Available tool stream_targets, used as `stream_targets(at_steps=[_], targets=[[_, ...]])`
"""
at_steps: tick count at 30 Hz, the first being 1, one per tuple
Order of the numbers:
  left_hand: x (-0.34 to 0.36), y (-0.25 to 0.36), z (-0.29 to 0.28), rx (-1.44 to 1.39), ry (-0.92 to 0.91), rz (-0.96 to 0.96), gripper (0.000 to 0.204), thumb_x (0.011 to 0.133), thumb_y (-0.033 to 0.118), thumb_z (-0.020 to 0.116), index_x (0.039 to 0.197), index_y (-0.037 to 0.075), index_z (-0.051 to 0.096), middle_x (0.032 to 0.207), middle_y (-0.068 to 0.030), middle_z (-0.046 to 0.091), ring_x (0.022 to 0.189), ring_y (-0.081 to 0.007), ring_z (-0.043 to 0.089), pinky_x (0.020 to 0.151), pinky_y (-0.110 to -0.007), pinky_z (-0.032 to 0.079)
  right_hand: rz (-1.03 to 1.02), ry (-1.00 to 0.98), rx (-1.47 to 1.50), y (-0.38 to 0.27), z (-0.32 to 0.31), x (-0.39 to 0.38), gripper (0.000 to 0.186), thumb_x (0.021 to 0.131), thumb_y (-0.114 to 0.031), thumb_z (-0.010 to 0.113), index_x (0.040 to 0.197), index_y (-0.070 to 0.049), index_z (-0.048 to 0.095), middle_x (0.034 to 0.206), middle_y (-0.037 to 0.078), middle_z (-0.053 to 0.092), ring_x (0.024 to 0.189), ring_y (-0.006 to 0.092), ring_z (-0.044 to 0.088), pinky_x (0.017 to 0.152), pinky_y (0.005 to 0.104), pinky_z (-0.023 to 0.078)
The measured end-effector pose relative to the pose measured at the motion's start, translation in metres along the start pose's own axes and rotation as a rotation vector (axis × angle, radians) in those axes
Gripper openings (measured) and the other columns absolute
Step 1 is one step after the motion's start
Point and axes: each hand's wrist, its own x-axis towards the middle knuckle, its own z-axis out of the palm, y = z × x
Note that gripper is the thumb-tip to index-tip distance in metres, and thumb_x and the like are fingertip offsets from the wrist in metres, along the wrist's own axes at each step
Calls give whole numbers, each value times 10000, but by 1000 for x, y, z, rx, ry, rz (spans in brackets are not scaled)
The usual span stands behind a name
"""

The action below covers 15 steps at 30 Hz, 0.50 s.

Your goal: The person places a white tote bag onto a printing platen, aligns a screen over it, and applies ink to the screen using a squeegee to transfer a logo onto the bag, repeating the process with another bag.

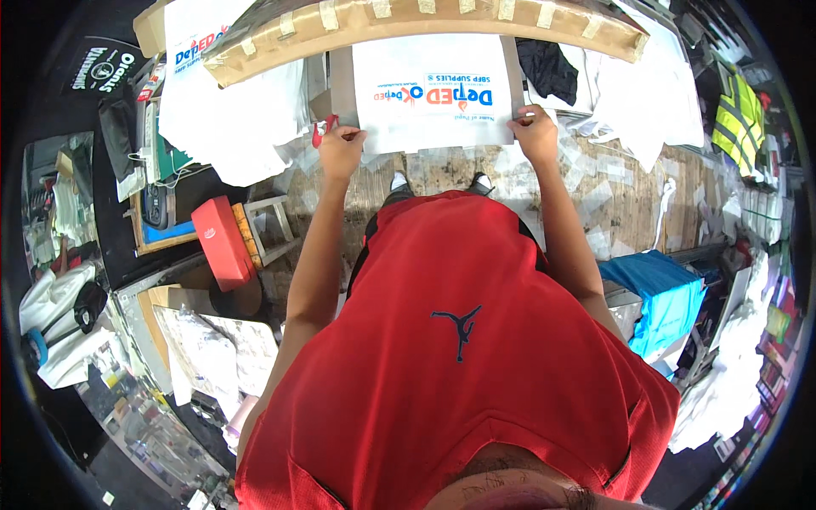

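Observation:
A white sheet [433,64] with blue and red print lies at the top centre, upside down to me, over a brown board, with a translucent lower edge. My left hand [341,151] grips its near left corner with fingers closed, beside a small red object [321,131]. My right hand [534,136] pinches the near right corner. A brown bar [420,20] with strips of tape runs across beyond the sheet.
White cloths [229,119] flank the board, with dark cloth [548,72] at right. A red box [221,242] and wooden frame stand left; blue fabric [659,302] hangs lower right; a yellow vest [735,123] hangs far right. Translucent scraps lie on the plank floor.

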Motion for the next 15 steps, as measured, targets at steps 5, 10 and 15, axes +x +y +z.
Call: stream_targets(at_steps=[5, 10, 15], targets=[[2, 3, 1, 36, -50, -80, 189, 760, 138, 750, 875, -8, 716, 765, -132, 714, 690, -210, 699, 630, -321, 529, -19, 20, -64, -3, 1, 0, 293, 703, -122, 751, 958, -30, 639, 756, 123, 716, 683, 266, 703, 663, 355, 548], [27, 28, 17, 82, 175, 329, 174, 790, 106, 692, 929, 2, 688, 921, -161, 707, 834, -305, 691, 746, -372, 535, -211, 50, -58, -18, 20, 18, 434, 660, -174, 818, 1028, -34, 635, 927, 169, 692, 889, 291, 671, 796, 376, 525], [77, 84, 62, 423, -150, 543, 424, 918, 248, 549, 1287, 38, 560, 1363, -186, 530, 1238, -354, 513, 1073, -389, 380, -293, -76, -405, -71, 31, 36, 686, 531, -258, 923, 1114, -39, 633, 1168, 226, 567, 1157, 387, 509, 976, 434, 442]])
